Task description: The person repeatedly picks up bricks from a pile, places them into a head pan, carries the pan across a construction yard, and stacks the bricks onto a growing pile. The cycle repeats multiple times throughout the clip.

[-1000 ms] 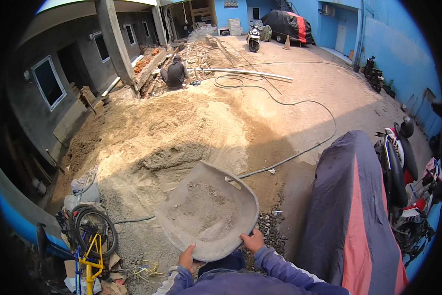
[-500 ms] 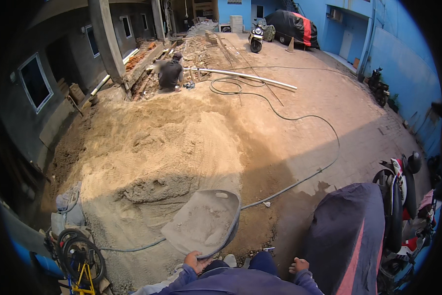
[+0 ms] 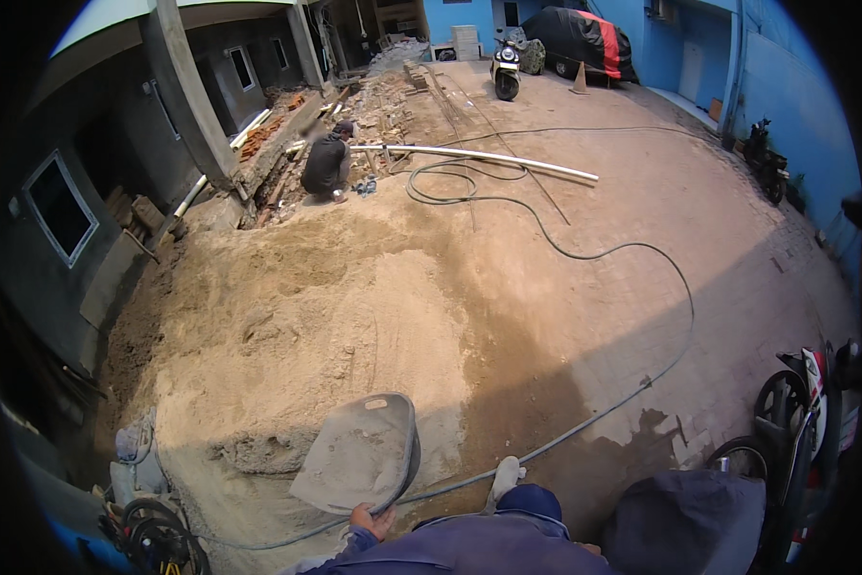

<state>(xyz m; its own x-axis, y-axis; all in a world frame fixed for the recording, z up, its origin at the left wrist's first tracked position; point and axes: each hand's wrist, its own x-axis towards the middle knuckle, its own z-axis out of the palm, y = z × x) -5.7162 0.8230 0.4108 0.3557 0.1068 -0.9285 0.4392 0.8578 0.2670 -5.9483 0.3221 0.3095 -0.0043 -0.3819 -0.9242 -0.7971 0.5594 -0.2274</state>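
Observation:
A worn grey mortar tub [image 3: 354,462] with a hand slot in its far rim hangs tilted at my left side. My left hand [image 3: 373,520] grips its near rim, with fingers curled over the edge. Inside, the tub is coated with grey dust and residue. Only a sliver of my right hand [image 3: 592,549] shows at the lower edge, beside my dark clothing; its fingers are hidden. A green hose [image 3: 565,433] runs along the ground past my pale shoe [image 3: 506,473] and behind the tub.
A broad sand pile [image 3: 354,316] lies ahead. A crouching person [image 3: 327,165] works by rubble and a white pipe [image 3: 508,158]. At the right stand a covered object [image 3: 685,522] and a motorbike [image 3: 800,412]; a bicycle [image 3: 158,537] is at lower left.
The tub swings lower and a little left in view, its contents looking thinner. My right hand drops mostly out of sight. One foot comes forward, and the covered object shifts down.

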